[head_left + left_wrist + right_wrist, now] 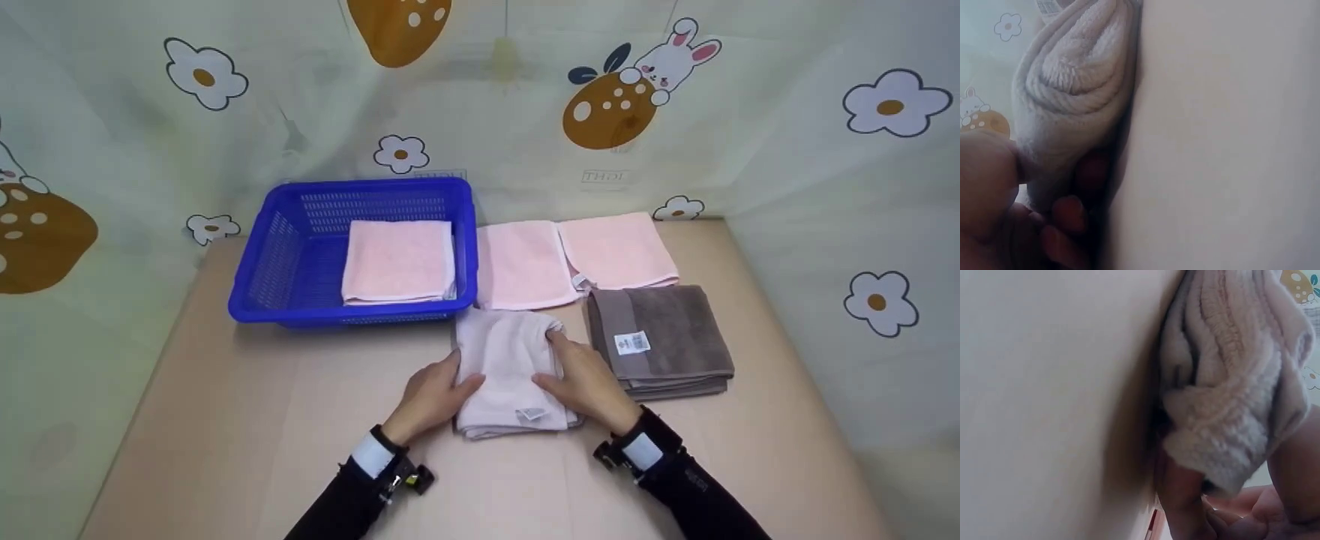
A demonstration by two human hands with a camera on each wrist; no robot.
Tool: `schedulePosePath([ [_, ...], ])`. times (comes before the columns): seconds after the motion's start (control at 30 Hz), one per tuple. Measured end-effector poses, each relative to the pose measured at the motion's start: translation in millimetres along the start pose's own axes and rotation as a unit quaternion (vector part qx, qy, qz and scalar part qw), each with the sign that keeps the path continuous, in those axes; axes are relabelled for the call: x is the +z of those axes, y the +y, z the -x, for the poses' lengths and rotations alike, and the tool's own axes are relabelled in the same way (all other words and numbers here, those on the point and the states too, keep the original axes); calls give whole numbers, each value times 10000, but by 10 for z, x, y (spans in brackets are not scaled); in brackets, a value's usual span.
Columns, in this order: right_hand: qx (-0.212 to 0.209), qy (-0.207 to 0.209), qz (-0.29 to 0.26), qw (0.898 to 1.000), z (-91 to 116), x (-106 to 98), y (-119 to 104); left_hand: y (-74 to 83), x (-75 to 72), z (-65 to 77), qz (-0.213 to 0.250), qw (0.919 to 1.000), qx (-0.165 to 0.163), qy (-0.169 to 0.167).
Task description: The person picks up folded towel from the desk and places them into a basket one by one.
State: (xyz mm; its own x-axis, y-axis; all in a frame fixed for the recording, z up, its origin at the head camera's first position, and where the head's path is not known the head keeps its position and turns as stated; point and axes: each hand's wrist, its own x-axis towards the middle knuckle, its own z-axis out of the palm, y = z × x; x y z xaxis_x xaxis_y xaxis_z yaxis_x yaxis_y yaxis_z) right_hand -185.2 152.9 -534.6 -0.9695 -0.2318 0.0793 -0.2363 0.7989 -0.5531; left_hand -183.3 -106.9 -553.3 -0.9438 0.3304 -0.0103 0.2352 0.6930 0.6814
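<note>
A pale, folded towel point(506, 367) lies on the table in front of the basket, a small white label near its front edge. My left hand point(435, 394) grips its left side, thumb on top. On the opposite side my right hand point(589, 379) holds the towel's edge, its thumb also on top. In the left wrist view the folded layers of the towel point(1072, 90) bulge between thumb and curled fingers point(1069, 214). The right wrist view has the towel's stacked edge point(1224, 405) pinched the same way, with fingers point(1182, 495) under it.
A blue plastic basket point(281, 281) stands at the back left with a folded pink towel point(397, 259) inside. Two pink towels point(521, 262) lie to its right along the back. A folded grey-brown towel point(675, 330) with a white label sits right of my right hand.
</note>
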Motion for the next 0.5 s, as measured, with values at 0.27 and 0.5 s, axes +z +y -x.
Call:
schedulePosePath([
  [0.27, 23, 77, -77, 9999, 54, -160, -93, 112, 2, 55, -406, 9976, 542, 125],
  [0.5, -56, 155, -126, 9998, 128, -487, -262, 336, -120, 113, -504, 9953, 749, 349],
])
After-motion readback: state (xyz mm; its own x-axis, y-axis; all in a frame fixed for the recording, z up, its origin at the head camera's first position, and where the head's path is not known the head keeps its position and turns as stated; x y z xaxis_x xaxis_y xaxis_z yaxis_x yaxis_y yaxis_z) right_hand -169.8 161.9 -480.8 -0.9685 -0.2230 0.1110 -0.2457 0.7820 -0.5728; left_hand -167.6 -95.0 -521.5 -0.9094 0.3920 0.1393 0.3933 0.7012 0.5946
